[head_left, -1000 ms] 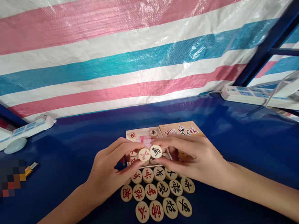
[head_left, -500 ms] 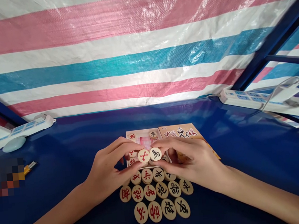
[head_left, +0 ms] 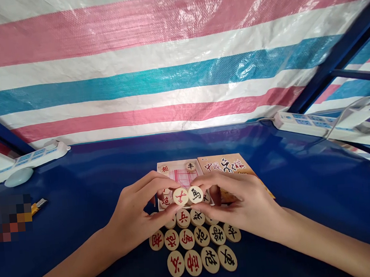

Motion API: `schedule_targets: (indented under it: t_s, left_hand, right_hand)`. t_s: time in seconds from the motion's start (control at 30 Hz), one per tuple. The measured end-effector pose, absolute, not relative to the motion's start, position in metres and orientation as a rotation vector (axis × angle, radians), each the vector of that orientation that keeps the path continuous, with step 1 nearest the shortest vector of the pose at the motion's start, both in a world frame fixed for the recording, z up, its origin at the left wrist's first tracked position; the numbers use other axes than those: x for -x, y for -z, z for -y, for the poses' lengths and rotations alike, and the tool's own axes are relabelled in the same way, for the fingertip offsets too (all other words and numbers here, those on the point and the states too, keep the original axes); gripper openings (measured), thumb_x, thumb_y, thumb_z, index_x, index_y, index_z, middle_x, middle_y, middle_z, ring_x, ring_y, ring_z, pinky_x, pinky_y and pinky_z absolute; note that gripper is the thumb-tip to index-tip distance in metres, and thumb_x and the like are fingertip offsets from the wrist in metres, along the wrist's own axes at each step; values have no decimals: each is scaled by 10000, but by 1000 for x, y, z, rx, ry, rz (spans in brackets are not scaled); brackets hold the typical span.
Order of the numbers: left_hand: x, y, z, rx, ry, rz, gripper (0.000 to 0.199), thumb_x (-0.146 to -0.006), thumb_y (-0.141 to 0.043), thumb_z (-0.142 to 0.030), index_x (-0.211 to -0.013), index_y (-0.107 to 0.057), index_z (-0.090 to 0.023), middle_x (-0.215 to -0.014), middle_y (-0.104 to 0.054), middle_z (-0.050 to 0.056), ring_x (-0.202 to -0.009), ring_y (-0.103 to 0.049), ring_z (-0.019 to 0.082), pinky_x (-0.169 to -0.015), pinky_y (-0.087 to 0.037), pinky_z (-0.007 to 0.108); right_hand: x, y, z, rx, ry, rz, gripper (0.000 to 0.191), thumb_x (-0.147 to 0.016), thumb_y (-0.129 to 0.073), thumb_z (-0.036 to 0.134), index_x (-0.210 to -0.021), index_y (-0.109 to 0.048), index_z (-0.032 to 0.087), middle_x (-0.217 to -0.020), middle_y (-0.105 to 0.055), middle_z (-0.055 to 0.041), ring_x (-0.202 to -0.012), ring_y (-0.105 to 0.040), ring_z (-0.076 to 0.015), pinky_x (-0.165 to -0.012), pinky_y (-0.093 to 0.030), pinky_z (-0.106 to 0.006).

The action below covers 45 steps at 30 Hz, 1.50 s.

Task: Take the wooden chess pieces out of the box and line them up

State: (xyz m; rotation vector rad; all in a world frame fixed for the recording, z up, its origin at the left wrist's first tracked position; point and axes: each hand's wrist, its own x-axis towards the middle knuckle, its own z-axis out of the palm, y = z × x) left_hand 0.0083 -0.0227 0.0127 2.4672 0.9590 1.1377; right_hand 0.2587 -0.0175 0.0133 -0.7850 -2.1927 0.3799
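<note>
Between thumb and fingers, my left hand [head_left: 139,212] pinches a round piece with a red character [head_left: 180,196]. A round piece with a black character [head_left: 196,195] is pinched in my right hand [head_left: 249,201]. The two pieces touch edge to edge above the front of an open white box [head_left: 161,176], which has more pieces in its corners. Toward me, rows of round pieces lie on the blue table, red characters such as this one [head_left: 187,239] on the left, black ones such as this one [head_left: 210,260] on the right. My hands partly cover the nearer box corners.
A printed box lid [head_left: 219,166] lies right of the white box, partly under my right hand. Power strips sit at the left [head_left: 42,155] and right [head_left: 312,122] back. Near the left one are a pale mouse [head_left: 19,177] and a yellow cutter [head_left: 36,206]. A striped sheet [head_left: 168,84] hangs behind.
Both hands have shifted very slightly toward me and to the right with their pieces. The red-character piece has turned a little. Both pieces remain held.
</note>
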Motion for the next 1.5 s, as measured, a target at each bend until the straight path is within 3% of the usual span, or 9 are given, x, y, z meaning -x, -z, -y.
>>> schedule_targets:
  t_s: [0.63,1.03,1.27,1.5]
  left_hand:
    - [-8,-12,22,-2470,-1088,-985,249,-880,-658,-161,-1113,-617,-237,-1023,-659,6,-829,-626,100,-700,-530,205]
    - [-9,-14,23,-2480,-1067,-1030,266,-868,-682,-162,-1120,-627,-227,-1062,-662,0,-861,-633,93,-765,-535,205]
    - [-7,-15,23,-2449,-1070,-996,279,-887,-671,-172,-1151,-623,-247,-1054,-661,11,-812,-630,98,-661,-524,207]
    - [-6,-14,23,-2447,-1052,-1002,270,-902,-660,-187,-1162,-618,-248,-1061,-660,18,-852,-629,112,-677,-520,217]
  right_hand:
    - [-259,-15,16,759,-384,2194,290,-873,-713,265,-1150,-648,206,-792,-652,5,-563,-535,-77,-507,-456,-212]
    - [-259,-13,16,757,-380,2170,368,-875,-701,232,-1239,-648,236,-1008,-702,-45,-580,-568,-68,-518,-499,-209]
    - [-260,-14,15,754,-400,2170,363,-888,-685,235,-1246,-630,249,-1002,-705,-39,-598,-570,-80,-538,-516,-213]
    - [-261,-13,15,756,-389,2180,342,-887,-695,259,-1221,-629,230,-961,-698,-34,-570,-550,-75,-540,-499,-220]
